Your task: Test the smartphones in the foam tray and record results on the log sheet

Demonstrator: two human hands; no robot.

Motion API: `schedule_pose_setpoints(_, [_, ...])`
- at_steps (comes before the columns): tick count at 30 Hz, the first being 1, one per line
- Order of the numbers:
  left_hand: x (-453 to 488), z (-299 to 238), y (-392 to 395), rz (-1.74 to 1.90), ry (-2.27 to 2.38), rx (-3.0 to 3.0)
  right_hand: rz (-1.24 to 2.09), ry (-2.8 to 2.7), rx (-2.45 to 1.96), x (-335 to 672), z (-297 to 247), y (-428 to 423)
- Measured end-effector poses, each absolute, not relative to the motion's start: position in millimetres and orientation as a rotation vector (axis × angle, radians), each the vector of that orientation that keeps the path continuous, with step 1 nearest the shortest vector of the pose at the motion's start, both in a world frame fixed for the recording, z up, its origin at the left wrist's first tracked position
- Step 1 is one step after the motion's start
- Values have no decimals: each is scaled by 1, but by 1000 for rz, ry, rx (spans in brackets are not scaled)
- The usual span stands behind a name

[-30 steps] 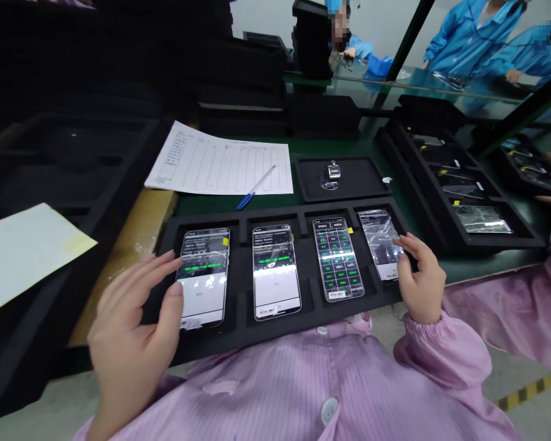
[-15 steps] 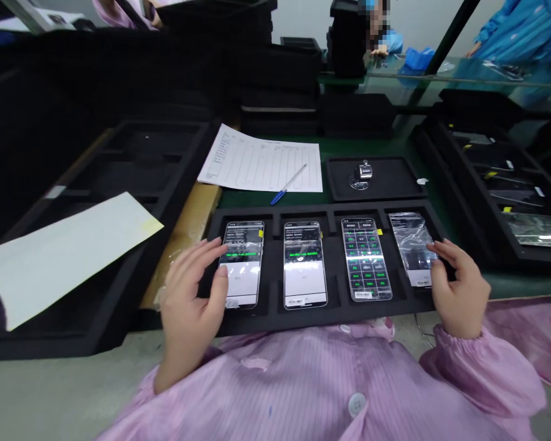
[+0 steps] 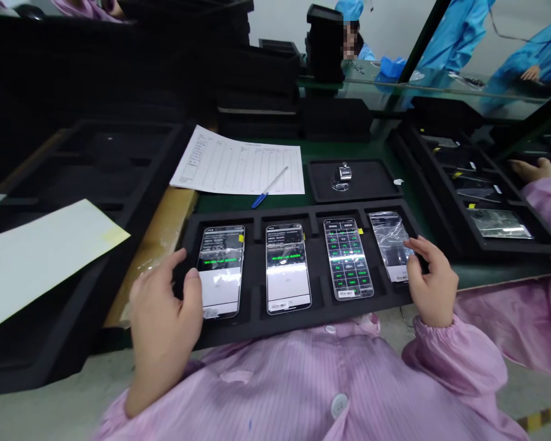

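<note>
A black foam tray point(image 3: 252, 327) lies in front of me with a row of several lit smartphones in its slots. My left hand point(image 3: 168, 321) is at the tray's left end, fingers apart, its thumb beside the edge of the leftmost phone point(image 3: 221, 272). The second phone point(image 3: 288, 269) shows a similar screen with green text. Green labels in a grid fill the third phone point(image 3: 349, 260). At the rightmost phone point(image 3: 389, 248), covered by wrinkled clear film, my right hand point(image 3: 430, 278) has its fingertips at the right edge, thumb spread from the fingers; neither hand grips a phone.
Behind the tray lie a printed form point(image 3: 241, 162), a blue pen point(image 3: 270, 187) and a small tray point(image 3: 319, 187) with a metal tally counter point(image 3: 343, 174). Black trays stand left and right, the right one point(image 3: 480, 251) holding phones. A co-worker's hand point(image 3: 535, 169) is beyond it.
The view has swung right, so the tray appears further left. My left fingers have drawn back from the leftmost phone's screen. My right hand stays by the rightmost phone. A co-worker's hand has come into view.
</note>
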State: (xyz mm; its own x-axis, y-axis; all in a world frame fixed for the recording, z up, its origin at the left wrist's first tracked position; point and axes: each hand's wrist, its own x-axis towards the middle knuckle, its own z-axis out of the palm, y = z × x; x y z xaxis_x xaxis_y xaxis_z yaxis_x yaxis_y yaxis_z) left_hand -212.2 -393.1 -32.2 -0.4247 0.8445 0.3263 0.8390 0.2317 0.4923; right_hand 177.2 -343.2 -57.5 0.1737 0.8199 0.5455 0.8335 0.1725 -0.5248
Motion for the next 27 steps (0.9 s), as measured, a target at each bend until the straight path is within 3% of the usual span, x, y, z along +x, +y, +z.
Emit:
schedule_pose_setpoints(12, [-217, -8, -381, 673, 2439, 1754, 23, -1631, -1612, 180, -56, -345])
schedule_pose_setpoints(17, [-233, 21, -350, 420, 2262, 1971, 25, -1633, -1591, 180, -58, -344])
schedule_pose_setpoints(21, [-237, 13, -321, 282, 2198, 2126, -14, -1616, -1586, 180, -57, -344])
schedule_pose_setpoints(27, [-235, -11, -304, 232, 2192, 2150, 194, -2116, -1094, 181, -45, -356])
